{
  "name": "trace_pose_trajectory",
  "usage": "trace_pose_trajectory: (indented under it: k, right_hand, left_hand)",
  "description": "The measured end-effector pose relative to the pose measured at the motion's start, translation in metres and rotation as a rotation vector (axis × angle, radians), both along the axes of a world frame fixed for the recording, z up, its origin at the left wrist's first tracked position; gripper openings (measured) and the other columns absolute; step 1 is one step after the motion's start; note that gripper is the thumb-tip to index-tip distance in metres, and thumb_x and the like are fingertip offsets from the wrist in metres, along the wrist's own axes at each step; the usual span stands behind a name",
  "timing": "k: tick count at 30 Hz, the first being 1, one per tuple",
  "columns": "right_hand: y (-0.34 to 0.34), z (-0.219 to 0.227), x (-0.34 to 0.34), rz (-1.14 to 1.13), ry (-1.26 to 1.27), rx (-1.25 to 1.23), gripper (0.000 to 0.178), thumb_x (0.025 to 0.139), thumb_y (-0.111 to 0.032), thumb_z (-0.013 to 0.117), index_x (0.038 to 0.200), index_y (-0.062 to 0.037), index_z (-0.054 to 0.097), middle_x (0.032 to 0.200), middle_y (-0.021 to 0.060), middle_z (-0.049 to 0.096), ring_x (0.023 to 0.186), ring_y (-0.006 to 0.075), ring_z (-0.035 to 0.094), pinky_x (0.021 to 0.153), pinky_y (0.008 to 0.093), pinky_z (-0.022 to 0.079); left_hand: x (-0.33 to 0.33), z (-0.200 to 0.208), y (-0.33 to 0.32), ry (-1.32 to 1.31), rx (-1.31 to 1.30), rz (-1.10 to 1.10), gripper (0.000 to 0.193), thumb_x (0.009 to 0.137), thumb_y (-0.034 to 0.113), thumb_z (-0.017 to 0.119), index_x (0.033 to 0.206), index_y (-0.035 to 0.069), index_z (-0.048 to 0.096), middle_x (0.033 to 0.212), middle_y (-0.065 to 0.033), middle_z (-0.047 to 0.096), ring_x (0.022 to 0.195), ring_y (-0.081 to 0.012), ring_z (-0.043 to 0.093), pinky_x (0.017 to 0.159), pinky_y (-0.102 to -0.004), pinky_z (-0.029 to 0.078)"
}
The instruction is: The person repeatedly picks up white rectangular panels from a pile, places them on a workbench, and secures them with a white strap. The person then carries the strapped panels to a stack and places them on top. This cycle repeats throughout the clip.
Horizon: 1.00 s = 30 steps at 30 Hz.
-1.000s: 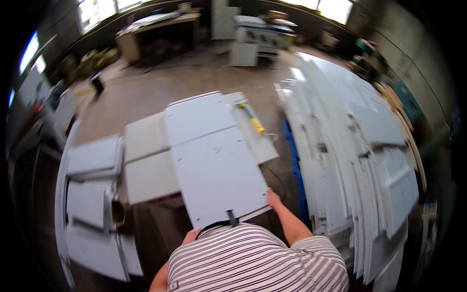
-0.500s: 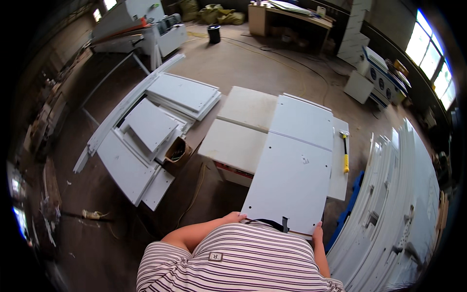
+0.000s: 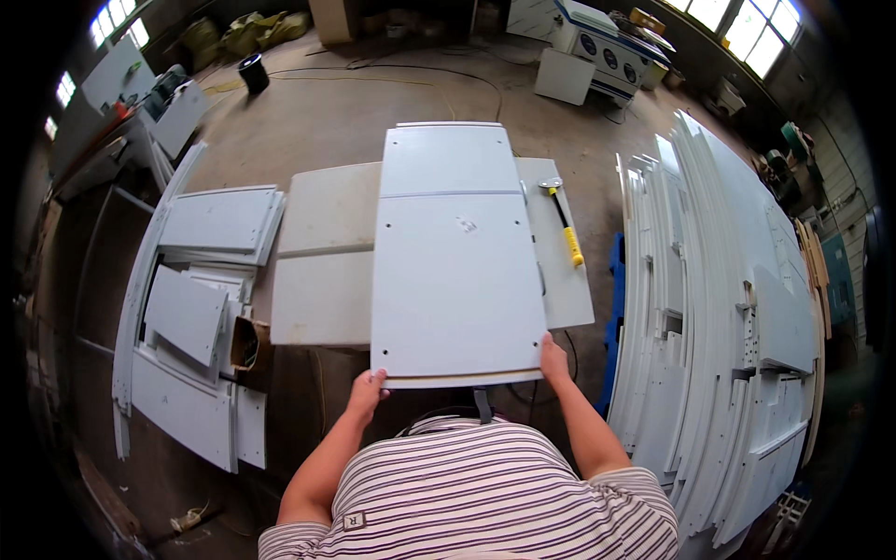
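Left hand (image 3: 366,397) grips near-left corner of white board (image 3: 457,289), thumb on top, fingers mostly hidden at the edge. Right hand (image 3: 553,359) grips same board's right edge by the near-right corner, thumb on top, other fingers mostly out of sight. Biggest first: large stack of white panels (image 3: 695,327), right of right hand, well apart; blue pallet (image 3: 612,322) edge shows along its near side, between stack and hand. Pile of white boards (image 3: 210,224) left of left hand, also well apart. Pale table (image 3: 322,303) ahead of left hand, gap across its top. White board itself: between the hands, running straight ahead of them, far part over the table, seam across it, dark holes near its edges. Pale panel (image 3: 567,299) sticks out from under it, ahead and slightly right of right hand. White cabinet (image 3: 607,58) with round dark fittings far ahead of right hand. Black bin (image 3: 252,73) far ahead-left of left hand. Cardboard box (image 3: 250,343) left of left hand, beside the pile. Hammer (image 3: 564,222), yellow handle, lies on pale panel, ahead of right hand. Small sticker (image 3: 465,224) on the board, ahead of and between the hands.
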State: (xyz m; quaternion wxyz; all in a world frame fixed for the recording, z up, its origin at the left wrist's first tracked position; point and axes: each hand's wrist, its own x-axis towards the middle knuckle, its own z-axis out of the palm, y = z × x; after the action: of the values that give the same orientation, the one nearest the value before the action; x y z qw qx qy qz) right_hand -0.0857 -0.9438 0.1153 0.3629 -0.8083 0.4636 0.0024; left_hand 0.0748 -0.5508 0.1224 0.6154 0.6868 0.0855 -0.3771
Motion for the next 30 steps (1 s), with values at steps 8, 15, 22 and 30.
trace_pose_trajectory:
  k: [8,15,22,30]
  right_hand:
    - [-0.053,0.018,0.089,0.327,0.344,-0.291,0.046,0.091,-0.045,0.044,0.088,-0.0028,0.063,0.087,0.0229,0.065,0.086,0.0401,0.062,0.076,0.0495,0.049]
    - [-0.063,0.018,0.095,0.471,0.383,-0.252,0.04,0.087,-0.046,0.052,0.091,-0.0062,0.057,0.085,0.0209,0.064,0.082,0.0407,0.061,0.071,0.05,0.048]
    - [-0.065,0.035,0.105,0.44,0.385,-0.197,0.037,0.086,-0.041,0.055,0.089,-0.0043,0.056,0.084,0.0229,0.063,0.081,0.0425,0.06,0.07,0.0512,0.047]
    - [-0.051,0.022,0.104,0.367,0.296,-0.227,0.035,0.084,-0.031,0.06,0.095,0.0019,0.056,0.09,0.0237,0.062,0.086,0.0406,0.059,0.074,0.0478,0.046]
  left_hand:
    - [0.087,-0.042,-0.033,-0.419,0.63,-0.386,0.046,0.088,0.046,0.053,0.098,0.001,0.055,0.093,-0.0238,0.063,0.093,-0.0369,0.061,0.076,-0.0444,0.049]
    - [0.12,-0.033,-0.027,-0.072,0.289,0.036,0.04,0.086,0.036,0.064,0.106,0.002,0.055,0.089,-0.0087,0.062,0.081,-0.0195,0.06,0.073,-0.0328,0.048]
    - [0.25,-0.04,-0.036,0.007,-0.285,0.661,0.037,0.087,0.037,0.064,0.099,0.005,0.05,0.073,0.0027,0.048,0.062,-0.0063,0.043,0.057,-0.0208,0.038]
    - [0.361,-0.162,0.029,-0.098,0.23,1.081,0.059,0.079,0.044,0.069,0.114,0.004,0.044,0.104,-0.0092,0.056,0.097,-0.0211,0.053,0.083,-0.0361,0.042]
